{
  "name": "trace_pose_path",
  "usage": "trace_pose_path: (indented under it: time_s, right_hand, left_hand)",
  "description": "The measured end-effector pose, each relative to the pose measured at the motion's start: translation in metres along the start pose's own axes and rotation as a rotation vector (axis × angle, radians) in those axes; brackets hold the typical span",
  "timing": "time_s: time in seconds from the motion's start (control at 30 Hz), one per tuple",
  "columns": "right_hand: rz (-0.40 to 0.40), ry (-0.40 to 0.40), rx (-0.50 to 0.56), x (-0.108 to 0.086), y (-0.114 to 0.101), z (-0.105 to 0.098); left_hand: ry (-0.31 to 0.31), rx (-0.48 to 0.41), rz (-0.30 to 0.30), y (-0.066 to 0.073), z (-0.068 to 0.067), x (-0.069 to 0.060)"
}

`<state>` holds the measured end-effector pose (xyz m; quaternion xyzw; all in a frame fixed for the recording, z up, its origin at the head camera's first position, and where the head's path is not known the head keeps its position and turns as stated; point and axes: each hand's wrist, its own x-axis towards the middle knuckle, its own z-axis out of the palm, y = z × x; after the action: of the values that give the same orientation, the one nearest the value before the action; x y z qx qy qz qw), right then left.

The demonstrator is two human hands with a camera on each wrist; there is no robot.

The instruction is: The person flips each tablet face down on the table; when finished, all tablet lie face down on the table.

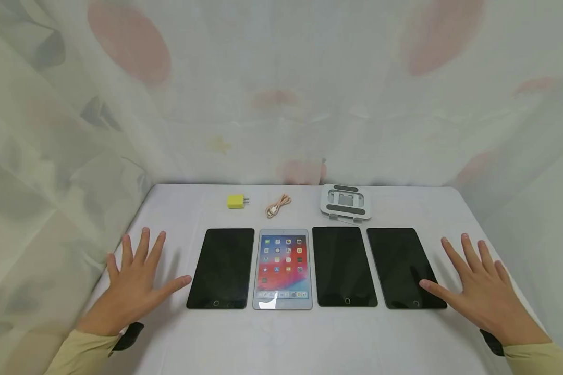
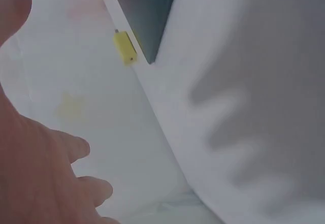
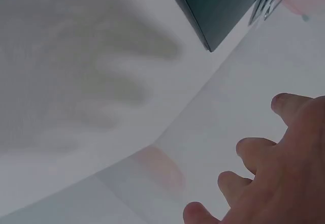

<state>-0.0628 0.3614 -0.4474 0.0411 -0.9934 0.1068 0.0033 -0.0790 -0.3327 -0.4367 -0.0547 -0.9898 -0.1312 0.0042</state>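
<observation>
Here's the left hand [image 1: 133,291], fingers and thumb spread wide above the table's left side, its thumb tip pointing at the leftmost black, glossy-screened tablet [image 1: 221,268]. And over on the right, the right hand [image 1: 485,294] is splayed just as wide, its thumb overlapping the near right corner of the rightmost black, glossy-screened tablet [image 1: 399,265] as the head view sees it. Both hands hover, throwing soft shadows onto the white cloth-covered table [image 1: 272,338].

Between them, four tablets lie flat in a row, side by side! Second from left is the white-framed tablet with a lit red-and-blue home screen [image 1: 283,268]; right beside it, the third, a dark-screened black tablet [image 1: 344,265].

Farther back now: a small yellow plastic charger plug [image 1: 236,201] sits far left of centre, a bundled pale-orange cable [image 1: 279,205] comes next, and a folded white-and-grey stand [image 1: 345,203] lies to the right, near the far edge. Behind everything hangs a pale patterned curtain [image 1: 281,130] with faded pink shapes.
</observation>
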Motion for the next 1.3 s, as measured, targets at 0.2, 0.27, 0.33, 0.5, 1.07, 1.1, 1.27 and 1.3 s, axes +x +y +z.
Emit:
trace_pose_path:
  time_s: [0.2, 0.27, 0.33, 0.5, 1.07, 1.1, 1.27, 1.3]
  right_hand:
    - [-0.004, -0.023, 0.076, 0.004, -0.005, 0.004]
    - [0.0, -0.046, 0.102, 0.007, -0.009, 0.006]
    - [0.007, -0.071, 0.126, 0.008, -0.013, 0.009]
    - [0.025, -0.118, 0.186, 0.011, -0.022, 0.016]
    - [0.06, -0.119, 0.194, 0.022, -0.046, 0.028]
    - [0.063, -0.121, 0.193, 0.022, -0.046, 0.028]
    - [0.057, -0.119, 0.191, 0.02, -0.042, 0.03]
    - [0.05, -0.119, 0.194, 0.021, -0.041, 0.03]
  left_hand:
    - [-0.042, -0.074, 0.031, 0.033, 0.012, 0.012]
    - [-0.057, -0.1, 0.053, 0.052, 0.019, 0.018]
    - [-0.064, -0.117, 0.084, 0.076, 0.026, 0.025]
    - [-0.041, -0.183, 0.203, 0.147, 0.041, 0.042]
    - [-0.259, -0.441, 0.392, 0.354, 0.103, 0.078]
    - [-0.279, -0.447, 0.381, 0.361, 0.107, 0.079]
    - [-0.367, -0.512, 0.303, 0.386, 0.119, 0.078]
    - [-0.383, -0.525, 0.282, 0.389, 0.12, 0.078]
